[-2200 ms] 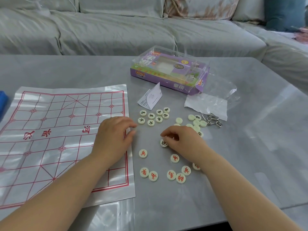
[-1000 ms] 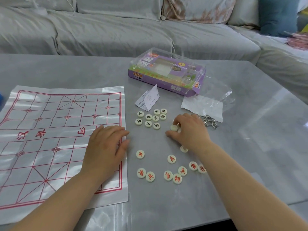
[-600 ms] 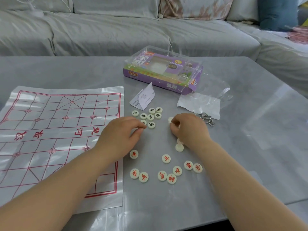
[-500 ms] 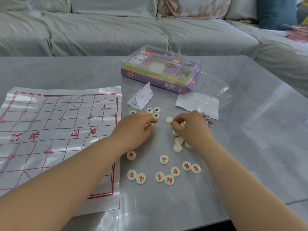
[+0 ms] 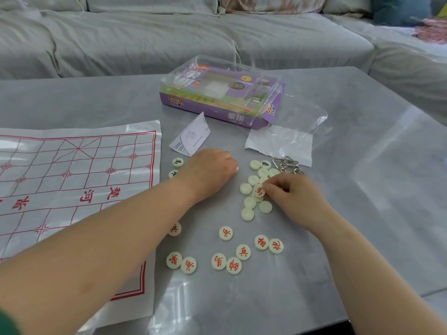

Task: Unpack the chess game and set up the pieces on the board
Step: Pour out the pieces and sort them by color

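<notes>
Among the face-down pieces, the fingers of your right hand pinch a red-lettered piece. Lift it clear of its neighbours and lay it face up beside the red pieces nearer you. Your left hand lies curled over the dark-lettered pieces; whether it grips one is hidden. Left on the counter, the paper board runs out of view.

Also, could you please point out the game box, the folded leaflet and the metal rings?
box (image 5: 212, 112), head view, purple front side.
leaflet (image 5: 193, 136), head view, middle of sheet.
rings (image 5: 290, 169), head view, cluster of loops.
</notes>
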A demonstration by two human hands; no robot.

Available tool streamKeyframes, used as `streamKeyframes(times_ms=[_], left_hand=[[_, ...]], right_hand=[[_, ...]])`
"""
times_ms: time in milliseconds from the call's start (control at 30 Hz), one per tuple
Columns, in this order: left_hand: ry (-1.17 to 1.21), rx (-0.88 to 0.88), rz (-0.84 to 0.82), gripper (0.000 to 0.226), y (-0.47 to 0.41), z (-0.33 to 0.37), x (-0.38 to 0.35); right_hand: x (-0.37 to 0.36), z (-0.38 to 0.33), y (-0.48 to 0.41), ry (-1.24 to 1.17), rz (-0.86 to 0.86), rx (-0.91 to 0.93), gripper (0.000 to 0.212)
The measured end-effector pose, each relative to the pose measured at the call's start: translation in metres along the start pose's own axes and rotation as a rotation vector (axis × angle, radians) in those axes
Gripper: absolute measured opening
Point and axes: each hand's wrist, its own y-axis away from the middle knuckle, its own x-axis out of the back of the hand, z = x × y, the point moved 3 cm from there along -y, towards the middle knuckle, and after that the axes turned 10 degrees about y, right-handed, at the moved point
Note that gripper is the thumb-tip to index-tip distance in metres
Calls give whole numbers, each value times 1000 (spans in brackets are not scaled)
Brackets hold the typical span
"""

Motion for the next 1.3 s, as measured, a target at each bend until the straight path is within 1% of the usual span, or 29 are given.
streamKeyframes(times_ms=[33,67,133,200,267,300,367,467,567,667,733,833,900,1000,1067,1100,1167,1300], left_hand=[[-2,0,-19,38,3,-3,2],[2,35,-25,37,7,-5,4],[95,186,12,35,19,-13,6],[233,296,123,32,37,-17,13],[327,370,197,30,58,-17,22],[371,413,199,29,68,-19,25],[455,476,178,28,86,-25,30],[543,529,138,26,110,-32,35],[590,566,153,25,127,-39,35],[689,617,194,23,136,-40,31],[729,622,187,21,137,-36,27],[719,571,159,20,129,-24,25],[683,539,131,20,123,-18,25],[601,486,60,22,114,-11,22],[531,454,34,24,110,-8,22],[500,436,30,25,109,-7,22],[438,396,14,27,107,-7,22],[305,311,-37,28,100,-7,18]], right_hand=[[-1,-3,2,1,-2,19,17],[-1,-7,4,4,-16,41,17],[-5,-17,8,22,-84,85,19],[-12,-30,14,40,-166,150,22],[-23,-45,20,50,-230,212,16],[-30,-54,23,73,-261,232,11],[-43,-69,25,179,-303,272,15],[-52,-83,25,371,-281,280,23],[-55,-86,25,461,-239,250,22],[-55,-86,28,421,-103,254,19],[-55,-87,31,400,-54,318,20],[-62,-86,40,449,-87,418,22],[-62,-83,44,432,-92,435,23],[-48,-69,42,389,5,352,24],[-32,-52,37,404,97,227,23],[-26,-44,35,415,116,167,23],[-21,-33,32,440,98,114,24],[-22,-31,30,485,53,155,28]])
